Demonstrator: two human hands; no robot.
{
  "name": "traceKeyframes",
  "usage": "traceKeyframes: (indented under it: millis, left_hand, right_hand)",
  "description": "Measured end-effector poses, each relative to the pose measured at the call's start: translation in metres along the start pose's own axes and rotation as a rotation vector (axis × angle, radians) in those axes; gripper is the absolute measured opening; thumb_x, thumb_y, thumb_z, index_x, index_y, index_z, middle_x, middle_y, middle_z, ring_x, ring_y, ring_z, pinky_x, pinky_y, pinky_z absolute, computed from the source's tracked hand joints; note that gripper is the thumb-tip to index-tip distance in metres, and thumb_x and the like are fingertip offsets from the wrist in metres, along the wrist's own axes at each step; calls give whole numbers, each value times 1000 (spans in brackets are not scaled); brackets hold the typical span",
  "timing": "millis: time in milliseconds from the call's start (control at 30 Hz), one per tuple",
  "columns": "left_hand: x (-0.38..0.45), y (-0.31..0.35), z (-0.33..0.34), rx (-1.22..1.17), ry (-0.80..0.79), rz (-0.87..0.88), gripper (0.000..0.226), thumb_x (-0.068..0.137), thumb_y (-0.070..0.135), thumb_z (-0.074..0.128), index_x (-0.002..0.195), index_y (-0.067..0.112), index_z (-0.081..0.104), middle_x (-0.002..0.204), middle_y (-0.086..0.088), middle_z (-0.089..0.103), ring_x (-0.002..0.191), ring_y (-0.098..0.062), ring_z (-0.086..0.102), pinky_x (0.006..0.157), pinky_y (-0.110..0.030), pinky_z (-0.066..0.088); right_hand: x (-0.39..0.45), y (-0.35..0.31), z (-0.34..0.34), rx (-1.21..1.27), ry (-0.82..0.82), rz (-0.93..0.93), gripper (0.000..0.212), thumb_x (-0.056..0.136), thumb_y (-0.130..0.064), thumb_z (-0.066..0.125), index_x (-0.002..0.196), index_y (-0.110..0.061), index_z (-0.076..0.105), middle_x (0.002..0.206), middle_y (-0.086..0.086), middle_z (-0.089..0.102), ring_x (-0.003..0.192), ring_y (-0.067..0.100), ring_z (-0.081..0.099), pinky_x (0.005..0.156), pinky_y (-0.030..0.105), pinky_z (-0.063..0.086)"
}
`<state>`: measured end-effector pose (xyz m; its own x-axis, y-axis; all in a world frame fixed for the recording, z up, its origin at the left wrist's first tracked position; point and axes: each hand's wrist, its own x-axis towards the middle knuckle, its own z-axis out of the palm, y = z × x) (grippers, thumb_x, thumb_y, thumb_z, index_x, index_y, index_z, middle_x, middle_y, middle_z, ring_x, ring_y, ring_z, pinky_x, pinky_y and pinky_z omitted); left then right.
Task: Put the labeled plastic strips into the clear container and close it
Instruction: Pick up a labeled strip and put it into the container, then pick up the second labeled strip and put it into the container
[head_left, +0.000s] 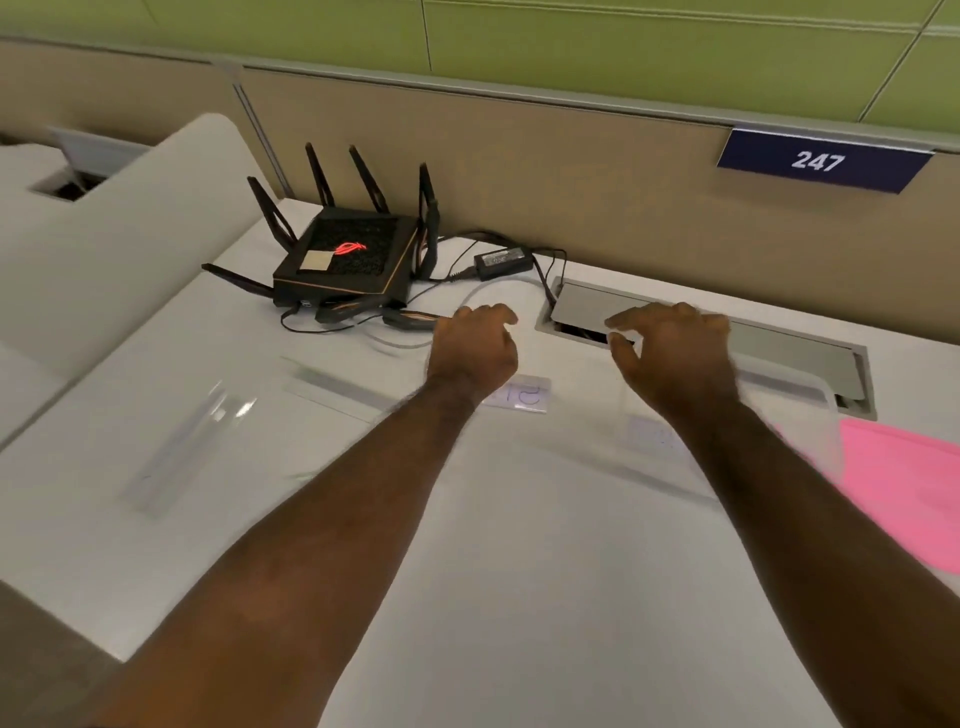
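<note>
The clear container (727, 415) is lying blurred on the worktop (519, 571), contents unreadable. A labeled strip (519, 397) is lying beside it. Left hand (475, 345) and right hand (675, 353) are hovering, each grip loosely spread, empty.

hands 2 (475, 345) (675, 353) | clear strips maybe 4 (517, 395) | router 1 (345, 260) | pink sheet 1 (904, 488)

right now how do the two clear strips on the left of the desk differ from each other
The nearer clear strip lies far left, running toward the camera, and catches bright glare along its top. The farther clear strip lies closer to the left hand, running across the desk, and looks duller and flatter. Both are long, see-through, resting on the white surface, and untouched by either hand. Blur hides any labels on them.
</note>
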<state>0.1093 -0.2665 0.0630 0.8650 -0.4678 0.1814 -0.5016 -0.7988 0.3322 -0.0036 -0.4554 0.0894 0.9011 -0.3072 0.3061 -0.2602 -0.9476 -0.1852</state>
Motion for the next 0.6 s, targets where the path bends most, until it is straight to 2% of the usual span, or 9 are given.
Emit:
traceKeyframes:
  millis: [133,200,300,367,467,533,600]
  left_hand:
    - [-36,-96,-15,59,-91,-242,33,89,26,44,117,26,62,115,-5,69,108,-27,59,94,-41,41]
    - [-60,-140,-19,75,-159,-379,34,88,27,43,116,28,62,116,-5,68,109,-29,58,94,-41,42]
    - [-102,-195,-21,68,-241,-582,32,87,25,44,112,31,62,118,-5,64,113,-31,55,96,-39,42]
    - [-126,-222,-21,28,-255,-658,26,89,27,48,108,26,65,117,-11,59,114,-35,54,96,-39,44]
    - [-150,-244,-21,28,-285,-739,29,93,33,49,108,15,66,115,-16,59,111,-39,56,96,-39,45]
    - [-156,-249,-23,-49,-344,-807,38,94,39,46,104,8,66,105,-14,68,97,-34,65,89,-38,51]
    - [-156,-251,-25,-337,-319,-962,39,92,41,50,95,5,64,83,-15,71,64,-29,66,67,-36,59]
  right_hand:
    - [-8,-71,35,37,-139,-139,31,92,-44,48,114,-33,66,117,-5,69,106,22,60,90,41,38]
    - [-21,-104,60,43,-248,-193,34,93,-44,45,119,-32,63,119,-4,67,106,22,58,90,39,39]
    - [-48,-147,97,137,-468,-214,39,92,-45,47,128,-31,55,132,-3,58,119,22,51,97,39,36]
    - [-65,-168,119,159,-589,-223,47,92,-44,49,137,-30,47,140,-2,50,123,24,48,100,40,36]
    - [-80,-185,142,178,-634,-182,50,93,-40,50,141,-29,42,142,0,45,120,26,51,99,40,43]
    - [-83,-190,152,221,-629,-119,46,94,-37,50,139,-28,45,140,0,47,119,25,52,99,39,44]
    - [-84,-192,160,272,-600,-72,40,97,-32,47,136,-27,50,136,0,50,120,23,51,100,35,42]
